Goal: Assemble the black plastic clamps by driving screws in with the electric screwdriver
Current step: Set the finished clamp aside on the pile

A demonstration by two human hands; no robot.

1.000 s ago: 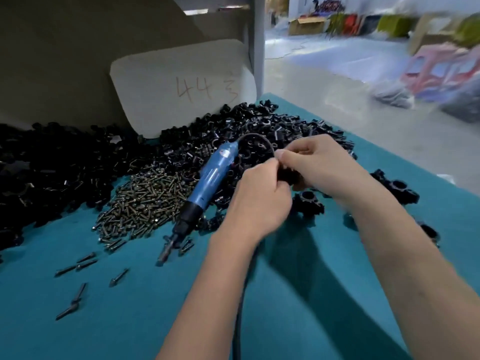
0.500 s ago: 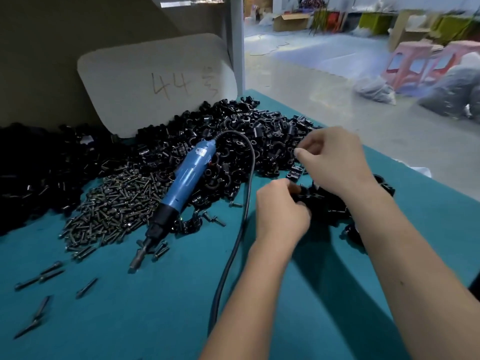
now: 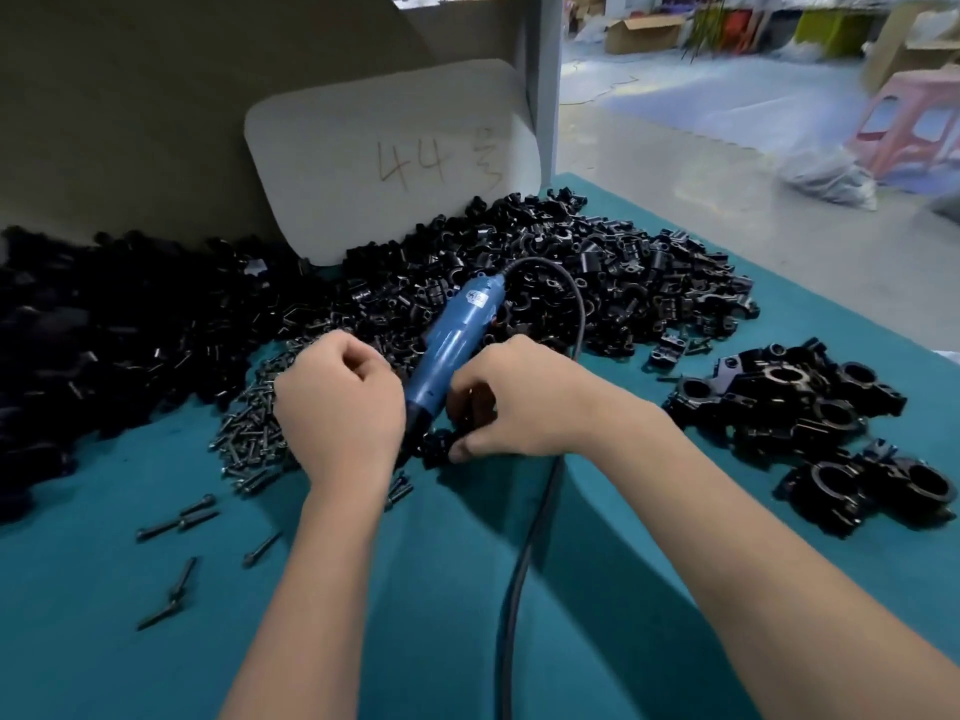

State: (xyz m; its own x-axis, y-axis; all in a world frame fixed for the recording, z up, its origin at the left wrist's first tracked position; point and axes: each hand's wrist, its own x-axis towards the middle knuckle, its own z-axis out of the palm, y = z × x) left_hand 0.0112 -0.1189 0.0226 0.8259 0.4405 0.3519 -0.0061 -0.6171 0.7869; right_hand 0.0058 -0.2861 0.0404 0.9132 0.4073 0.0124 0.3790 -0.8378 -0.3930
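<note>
Both hands had moved left from the finished clamps [image 3: 789, 402] to the screwdriver [image 3: 451, 350], which half a second earlier lay alone with nobody near it. The left hand [image 3: 340, 402] sat over the edge of the screws [image 3: 249, 433], fingers curled in a loose fist; what its grip enclosed could not be told. The right hand [image 3: 511, 402] lay just right of the blue barrel, its grip pinching a clamp [image 3: 439, 446] low against the worktop [image 3: 104, 641] beside the tool's dark nose. The screwdriver rested slanted across the loose parts [image 3: 597, 283], nose toward the hands, and its cable [image 3: 519, 563] looped up off the rear end and ran down between the forearms. Stray bolts [image 3: 176, 522] lay apart at lower left. The card [image 3: 389, 163] marked 44 leaned behind the heap.
</note>
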